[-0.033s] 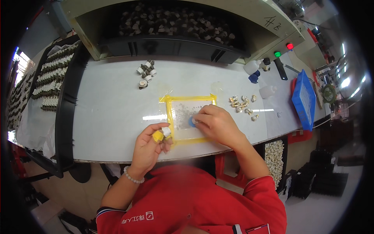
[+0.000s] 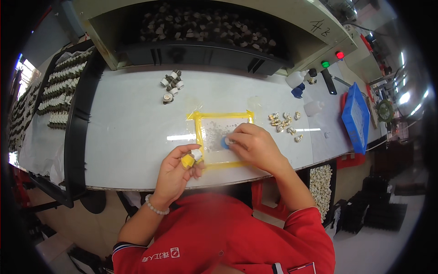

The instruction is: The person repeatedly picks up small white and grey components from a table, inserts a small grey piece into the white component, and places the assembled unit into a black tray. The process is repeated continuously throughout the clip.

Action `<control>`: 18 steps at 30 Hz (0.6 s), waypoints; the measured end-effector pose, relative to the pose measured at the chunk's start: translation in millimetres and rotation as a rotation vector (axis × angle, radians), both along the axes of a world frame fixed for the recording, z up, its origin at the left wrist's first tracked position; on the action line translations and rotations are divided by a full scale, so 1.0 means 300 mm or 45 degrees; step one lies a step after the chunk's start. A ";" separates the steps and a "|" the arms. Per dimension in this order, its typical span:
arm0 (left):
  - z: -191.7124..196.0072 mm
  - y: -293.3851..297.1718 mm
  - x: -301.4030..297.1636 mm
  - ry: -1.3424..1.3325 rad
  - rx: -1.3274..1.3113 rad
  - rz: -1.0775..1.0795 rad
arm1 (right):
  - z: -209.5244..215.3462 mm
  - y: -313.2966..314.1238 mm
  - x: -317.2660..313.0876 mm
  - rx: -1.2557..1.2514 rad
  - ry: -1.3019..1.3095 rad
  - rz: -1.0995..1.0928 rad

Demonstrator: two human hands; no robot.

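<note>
Both hands look unchanged between the two pictures: the left hand (image 2: pixel 175 171) is closed on a small yellow and white part (image 2: pixel 191 158) at the left edge of the yellow-framed pad (image 2: pixel 222 137), while the right hand (image 2: pixel 255 146) pinches a blue piece (image 2: pixel 225 142) on the pad.

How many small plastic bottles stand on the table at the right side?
2. One bottle stands near the machine's front edge, beside a blue cap. The other bottle lies nearer the blue tray. Others may be hidden or too small to tell.
</note>
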State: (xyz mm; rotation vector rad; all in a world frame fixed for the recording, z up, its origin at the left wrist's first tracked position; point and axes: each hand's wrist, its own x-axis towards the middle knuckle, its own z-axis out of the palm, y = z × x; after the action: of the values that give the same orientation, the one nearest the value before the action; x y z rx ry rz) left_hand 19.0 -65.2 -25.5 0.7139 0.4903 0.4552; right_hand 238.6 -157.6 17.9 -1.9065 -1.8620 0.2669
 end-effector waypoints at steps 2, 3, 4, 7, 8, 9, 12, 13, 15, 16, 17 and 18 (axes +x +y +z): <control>0.004 -0.018 0.017 -0.010 -0.040 -0.004 | -0.010 -0.013 0.004 -0.011 0.097 -0.067; 0.009 -0.029 0.032 -0.010 -0.057 0.025 | -0.019 -0.019 0.006 -0.030 0.129 -0.095; 0.011 -0.035 0.038 -0.009 -0.075 0.054 | -0.025 -0.022 0.006 -0.050 0.162 -0.123; -0.027 -0.038 0.041 -0.056 0.064 0.012 | -0.025 -0.024 -0.004 0.017 0.169 -0.144; -0.030 -0.038 0.044 -0.063 0.034 0.020 | -0.026 -0.025 -0.004 -0.008 0.161 -0.150; -0.032 -0.037 0.049 -0.070 0.003 0.028 | -0.028 -0.025 -0.003 -0.033 0.153 -0.157; -0.044 -0.041 0.056 -0.108 -0.018 0.032 | -0.015 -0.029 -0.007 -0.002 0.287 -0.164; -0.049 -0.042 0.057 -0.122 -0.014 0.029 | -0.004 -0.031 -0.011 0.025 0.359 -0.164; -0.061 -0.041 0.056 -0.139 0.001 0.030 | 0.016 -0.034 -0.026 0.001 0.533 -0.147; -0.064 -0.041 0.056 -0.147 0.009 0.031 | 0.022 -0.036 -0.034 -0.010 0.621 -0.138; -0.065 -0.041 0.056 -0.141 0.013 0.025 | 0.022 -0.040 -0.044 -0.015 0.690 -0.139; -0.065 -0.041 0.056 -0.135 0.018 0.020 | 0.020 -0.045 -0.056 -0.019 0.758 -0.139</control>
State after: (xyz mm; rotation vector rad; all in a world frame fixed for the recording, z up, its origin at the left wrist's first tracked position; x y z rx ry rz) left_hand 35.7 -77.4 -44.9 0.6958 0.3941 0.5091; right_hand 221.9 -171.1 23.8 -1.6832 -1.3562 0.7235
